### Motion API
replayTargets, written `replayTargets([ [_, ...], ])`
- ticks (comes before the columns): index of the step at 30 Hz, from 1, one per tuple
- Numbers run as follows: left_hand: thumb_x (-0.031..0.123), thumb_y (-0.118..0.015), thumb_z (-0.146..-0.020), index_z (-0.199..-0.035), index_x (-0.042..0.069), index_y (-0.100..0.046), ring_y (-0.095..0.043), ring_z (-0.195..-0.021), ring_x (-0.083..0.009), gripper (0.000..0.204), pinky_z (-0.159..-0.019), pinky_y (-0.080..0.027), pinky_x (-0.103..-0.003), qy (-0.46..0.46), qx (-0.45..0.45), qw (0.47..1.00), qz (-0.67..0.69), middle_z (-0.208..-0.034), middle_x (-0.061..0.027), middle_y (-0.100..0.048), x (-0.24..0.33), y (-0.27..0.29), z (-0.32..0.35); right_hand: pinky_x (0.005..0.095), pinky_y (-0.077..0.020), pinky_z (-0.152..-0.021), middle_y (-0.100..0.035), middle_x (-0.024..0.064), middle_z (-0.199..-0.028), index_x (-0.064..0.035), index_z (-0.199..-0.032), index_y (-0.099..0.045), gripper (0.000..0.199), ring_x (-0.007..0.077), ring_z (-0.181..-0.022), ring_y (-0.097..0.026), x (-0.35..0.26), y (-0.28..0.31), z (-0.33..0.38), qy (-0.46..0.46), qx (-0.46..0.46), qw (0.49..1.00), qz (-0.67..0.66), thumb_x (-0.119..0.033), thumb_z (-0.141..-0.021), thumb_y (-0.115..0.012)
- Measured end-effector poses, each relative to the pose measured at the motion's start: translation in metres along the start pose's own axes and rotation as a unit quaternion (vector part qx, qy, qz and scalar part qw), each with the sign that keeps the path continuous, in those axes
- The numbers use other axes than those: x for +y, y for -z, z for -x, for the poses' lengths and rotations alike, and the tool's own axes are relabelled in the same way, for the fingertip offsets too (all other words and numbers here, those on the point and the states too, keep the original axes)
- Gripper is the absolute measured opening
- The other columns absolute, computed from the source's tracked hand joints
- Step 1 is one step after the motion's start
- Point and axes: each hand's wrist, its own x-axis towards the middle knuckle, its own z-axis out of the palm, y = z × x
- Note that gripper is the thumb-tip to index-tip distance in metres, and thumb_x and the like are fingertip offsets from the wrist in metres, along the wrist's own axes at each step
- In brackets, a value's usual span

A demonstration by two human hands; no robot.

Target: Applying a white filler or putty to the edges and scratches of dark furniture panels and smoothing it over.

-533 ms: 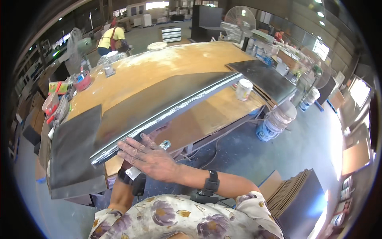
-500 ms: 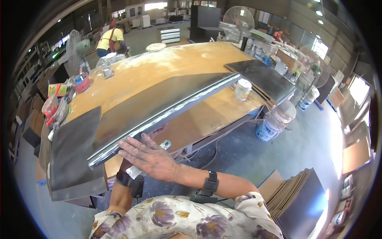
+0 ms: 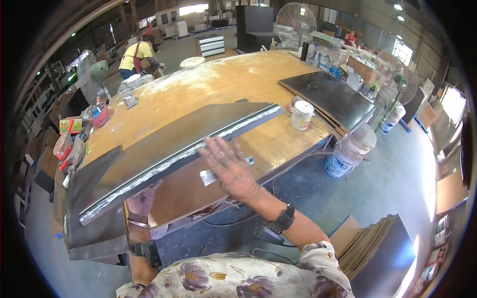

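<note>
A long dark panel [image 3: 164,141] lies slanting across the table, its near edge carrying a strip streaked with white paste [image 3: 174,158]. My left hand [image 3: 140,202] grips this near edge close to the left end; its fingers are partly hidden under the panel. My right hand [image 3: 228,166] is over the middle of the edge, fingers stretched out and fingertips by the white strip. Held across under that palm is a putty knife; its pale blade [image 3: 207,178] sticks out on the left and its handle end [image 3: 250,160] on the right.
The panel rests on a yellow-brown worktable [image 3: 238,74]. Right of it stand a white tub [image 3: 301,115] and stacked dark boards [image 3: 328,94]. Buckets [image 3: 355,144] and a sheet stack [image 3: 377,248] are on the floor. Another person [image 3: 136,57] bends over beyond the table.
The panel has shifted left and toward me. My right hand has slid right and away along its edge, with the putty knife. My left hand now shows at the near edge.
</note>
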Motion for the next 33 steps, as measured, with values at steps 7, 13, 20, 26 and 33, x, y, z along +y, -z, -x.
replayTargets([
  [7, 0.017, -0.052, -0.075, -0.109, 0.002, -0.052, -0.055, -0.100, -0.0288, 0.037, -0.093, -0.039, -0.048, -0.010, 0.044, 0.998, 0.036, -0.104, -0.0129, -0.060, 0.003, 0.001, -0.002, 0.0462, -0.0192, -0.106, -0.034, 0.0146, -0.136, -0.0064, -0.130, -0.037, 0.066, 0.0286, -0.128, -0.029, 0.112, 0.014, 0.003, -0.071, 0.138, 0.985, 0.076, 0.009, -0.067, -0.043],
  [13, 0.024, -0.048, -0.079, -0.114, 0.004, -0.051, -0.052, -0.106, -0.0305, 0.040, -0.097, -0.032, -0.050, -0.004, 0.030, 0.998, 0.052, -0.110, -0.0125, -0.058, -0.006, -0.011, -0.011, 0.0339, -0.0422, -0.085, -0.054, 0.0174, -0.112, -0.0008, -0.127, -0.038, 0.041, 0.0264, -0.102, -0.053, 0.201, -0.019, 0.094, -0.450, 0.207, 0.804, -0.330, 0.000, -0.086, -0.041],
  [20, 0.030, -0.046, -0.082, -0.111, 0.006, -0.052, -0.054, -0.102, -0.0288, 0.038, -0.094, -0.036, -0.048, -0.008, 0.023, 0.999, -0.021, -0.098, -0.0115, -0.062, -0.010, -0.017, -0.008, 0.0266, -0.0477, -0.065, -0.060, 0.0120, -0.097, -0.0024, -0.132, -0.031, 0.044, 0.0164, -0.076, -0.059, 0.128, -0.068, 0.185, -0.530, -0.082, 0.705, -0.465, -0.006, -0.089, -0.041],
  [26, 0.033, -0.044, -0.084, -0.105, 0.005, -0.055, -0.055, -0.102, -0.0276, 0.037, -0.096, -0.035, -0.047, -0.018, 0.019, 0.999, -0.041, -0.101, -0.0103, -0.061, 0.005, -0.017, -0.013, 0.0286, -0.0496, -0.062, -0.060, 0.0113, -0.094, -0.0059, -0.135, -0.026, 0.047, 0.0159, -0.068, -0.058, 0.126, -0.052, 0.183, -0.524, -0.174, 0.655, -0.516, -0.009, -0.091, -0.040],
  [33, 0.007, -0.049, -0.077, -0.084, 0.002, -0.060, -0.054, -0.105, -0.0300, 0.014, -0.095, -0.038, -0.043, 0.018, 0.082, 0.996, -0.021, -0.083, -0.0092, -0.063, 0.005, -0.060, -0.037, 0.0270, -0.0511, -0.053, -0.059, 0.0098, -0.087, -0.0083, -0.135, -0.026, 0.047, 0.0131, -0.060, -0.055, 0.136, -0.041, 0.166, -0.580, -0.127, 0.565, -0.573, -0.020, -0.093, -0.042],
])
